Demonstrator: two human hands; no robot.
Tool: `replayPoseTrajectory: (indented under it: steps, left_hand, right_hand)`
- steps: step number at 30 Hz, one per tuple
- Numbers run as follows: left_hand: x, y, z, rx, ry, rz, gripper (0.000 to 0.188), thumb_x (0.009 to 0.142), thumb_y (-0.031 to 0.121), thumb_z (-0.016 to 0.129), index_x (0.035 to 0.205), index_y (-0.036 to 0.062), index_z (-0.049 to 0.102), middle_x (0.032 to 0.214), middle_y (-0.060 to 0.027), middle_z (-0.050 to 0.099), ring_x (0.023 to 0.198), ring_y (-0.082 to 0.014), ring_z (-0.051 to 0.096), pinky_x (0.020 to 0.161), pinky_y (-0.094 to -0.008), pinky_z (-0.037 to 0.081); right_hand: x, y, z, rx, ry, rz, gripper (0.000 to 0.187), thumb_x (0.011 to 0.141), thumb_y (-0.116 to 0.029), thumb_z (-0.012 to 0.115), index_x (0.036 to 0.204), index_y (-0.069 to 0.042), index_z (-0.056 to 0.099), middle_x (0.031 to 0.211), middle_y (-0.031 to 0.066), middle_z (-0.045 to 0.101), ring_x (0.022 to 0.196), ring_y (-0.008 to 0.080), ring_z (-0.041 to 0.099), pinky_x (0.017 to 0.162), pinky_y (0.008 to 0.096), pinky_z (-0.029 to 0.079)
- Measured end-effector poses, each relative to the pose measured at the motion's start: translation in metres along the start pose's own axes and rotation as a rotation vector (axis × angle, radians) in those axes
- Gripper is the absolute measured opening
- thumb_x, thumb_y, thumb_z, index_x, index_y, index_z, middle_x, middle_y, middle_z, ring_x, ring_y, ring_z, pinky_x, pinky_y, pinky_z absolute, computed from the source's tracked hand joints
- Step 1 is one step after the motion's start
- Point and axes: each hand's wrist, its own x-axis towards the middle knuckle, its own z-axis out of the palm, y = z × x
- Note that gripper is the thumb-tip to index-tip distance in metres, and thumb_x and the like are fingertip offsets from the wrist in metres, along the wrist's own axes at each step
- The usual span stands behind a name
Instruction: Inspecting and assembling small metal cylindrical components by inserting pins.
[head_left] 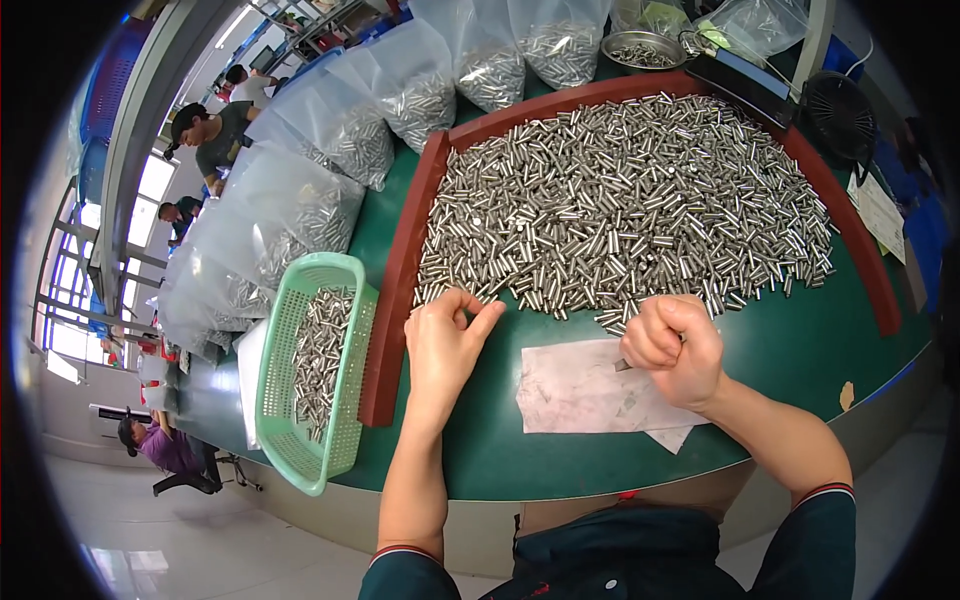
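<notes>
Metal pins (pixel 620 205) lie heaped; the right hand (pixel 682 352) is clenched, the left hand (pixel 443 340) unclear in grip; paper sheet (pixel 880 212) unreadable.

I record a green work surface (pixel 480 400), smooth and slightly reflective, carrying a broad heap of short metal pins (pixel 620 200) lying loose in all directions. Red-brown rails (pixel 403 270) bound the heap at left, rear and right. Directly in front of the pins I note a pale, stained cloth (pixel 565 400) lying flat, one corner projecting at its lower edge. A light-green perforated basket (pixel 345 440) stands just beside the left rail; a small tan scrap (pixel 847 396) lies near the front edge, at right. I find clear plastic bags (pixel 395 70), partly filled, standing in a row beyond the left and rear rails.
</notes>
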Motion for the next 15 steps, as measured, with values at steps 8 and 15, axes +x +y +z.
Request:
replayPoseTrajectory:
  steps: [8, 15]
  left_hand:
    - [-0.0028, 0.0013, 0.0062, 0.083, -0.034, 0.024, 0.021, 0.069, 0.016, 0.067, 0.062, -0.0004, 0.056, 0.044, -0.0077, 0.048, 0.040, -0.0195, 0.047, 0.045, -0.0324, 0.038]
    - [-0.0017, 0.0011, 0.0006, -1.592, -0.685, -0.450, 0.006, 0.082, 0.010, 0.054, 0.084, 0.0038, 0.052, 0.063, -0.0037, 0.050, 0.044, -0.0028, 0.027, 0.042, -0.0159, 0.023]
  right_hand:
    - [0.0017, -0.0002, 0.0031, -0.053, 0.009, -0.002, 0.039, 0.085, -0.022, 0.033, 0.047, -0.012, 0.026, 0.039, -0.0022, 0.024, 0.037, 0.0087, 0.015, 0.039, 0.0251, 0.016]
    - [-0.0005, 0.0026, 0.0007, -0.039, 0.031, -0.006, 0.038, 0.083, -0.021, 0.035, 0.048, -0.011, 0.026, 0.041, -0.0008, 0.025, 0.040, 0.0087, 0.017, 0.040, 0.0249, 0.017]
